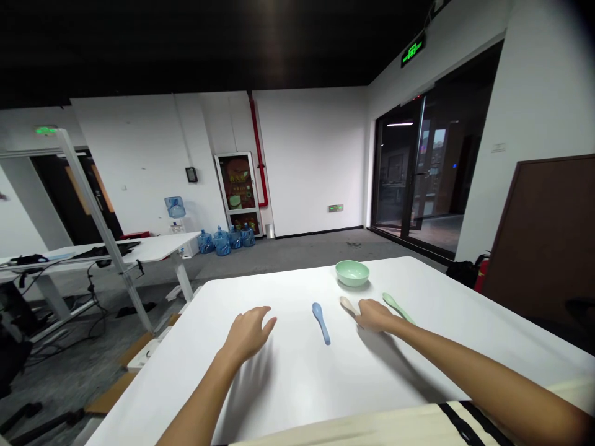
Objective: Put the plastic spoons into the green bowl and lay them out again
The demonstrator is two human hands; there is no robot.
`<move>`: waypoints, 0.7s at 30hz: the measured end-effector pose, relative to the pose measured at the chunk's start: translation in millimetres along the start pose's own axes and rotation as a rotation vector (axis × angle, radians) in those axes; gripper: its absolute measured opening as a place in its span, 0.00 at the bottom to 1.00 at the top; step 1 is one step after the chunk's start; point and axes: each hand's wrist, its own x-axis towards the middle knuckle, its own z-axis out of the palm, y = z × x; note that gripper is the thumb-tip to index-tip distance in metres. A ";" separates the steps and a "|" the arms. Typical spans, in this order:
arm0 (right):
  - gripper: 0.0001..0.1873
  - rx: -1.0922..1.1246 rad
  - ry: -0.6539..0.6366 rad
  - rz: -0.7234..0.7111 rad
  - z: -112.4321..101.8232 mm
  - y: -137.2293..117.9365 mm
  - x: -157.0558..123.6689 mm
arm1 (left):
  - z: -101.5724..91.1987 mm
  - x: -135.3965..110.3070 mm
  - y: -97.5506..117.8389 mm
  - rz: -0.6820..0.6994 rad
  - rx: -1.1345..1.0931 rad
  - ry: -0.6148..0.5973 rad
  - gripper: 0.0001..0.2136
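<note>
"What's that at eleven o'clock?"

"Blue water jugs (226,238) on the grey carpet (297,251), beside a water dispenser (175,207). A red pipe (258,148) runs down the wall behind them."

"And around two?"

"A glass door (418,173) under a green exit sign (413,50). Further round, a red fire extinguisher (481,272) sits beside a brown panel (546,241)."

"Ten o'clock?"

"A white desk (153,248) with black cables (28,263) on it."

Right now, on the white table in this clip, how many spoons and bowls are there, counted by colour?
Blue spoon: 1
Beige spoon: 1
Green spoon: 1
Green bowl: 1
Total: 4
</note>
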 end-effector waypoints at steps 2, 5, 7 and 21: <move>0.11 0.002 0.025 -0.040 -10.6 0.4 2.5 | 0.4 0.4 0.0 -0.006 -0.002 -0.003 0.24; 0.14 0.013 0.111 -0.042 -31.1 1.7 9.7 | 1.3 1.3 -0.3 -0.004 -0.003 -0.005 0.24; 0.16 0.019 0.163 -0.019 -44.4 3.5 18.1 | 1.6 1.8 -0.7 -0.002 -0.005 -0.003 0.24; 0.20 0.078 0.300 0.177 -55.8 21.3 96.3 | 1.2 8.0 -0.3 -0.020 0.008 -0.004 0.24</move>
